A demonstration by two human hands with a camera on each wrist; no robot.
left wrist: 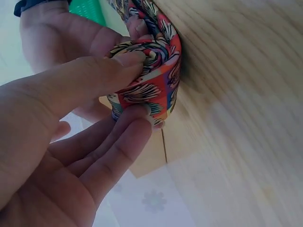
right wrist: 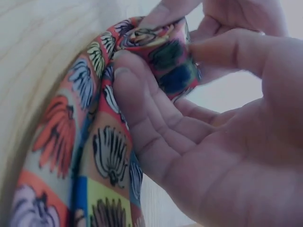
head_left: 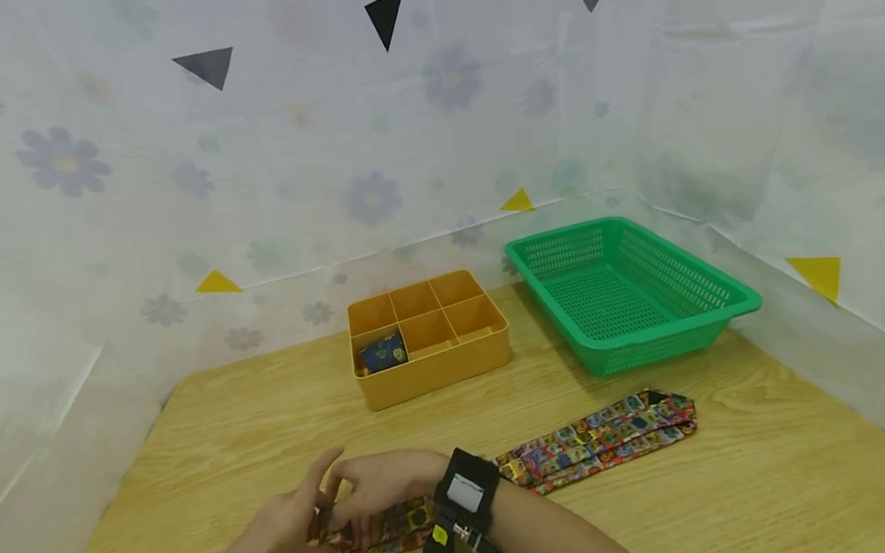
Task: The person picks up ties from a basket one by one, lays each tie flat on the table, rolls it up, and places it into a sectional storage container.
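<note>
While both hands work at the near edge of the table [head_left: 776, 494], I see the left hand [head_left: 282, 527] and right hand [head_left: 379, 478] pinching the rolled end of a patterned necktie [head_left: 599, 439]. In the left wrist view the left thumb and fingers [left wrist: 128, 125] curl round the roll; in the right wrist view the right thumb and fingers [right wrist: 137, 109] clamp the same roll. So both hands are closed on the tie, touching each other. The rest of the tie lies flat, running right and away across the wood toward the green basket [head_left: 737, 304], ending near it but apart. A yellow divided box [head_left: 438, 368] stands beyond the hands, with a blue rolled item [head_left: 382, 353] in its front left compartment. The surface is light wood grain. Floral translucent sheeting [head_left: 191, 196] walls the table on all sides, with black and yellow triangles stuck on it.
</note>
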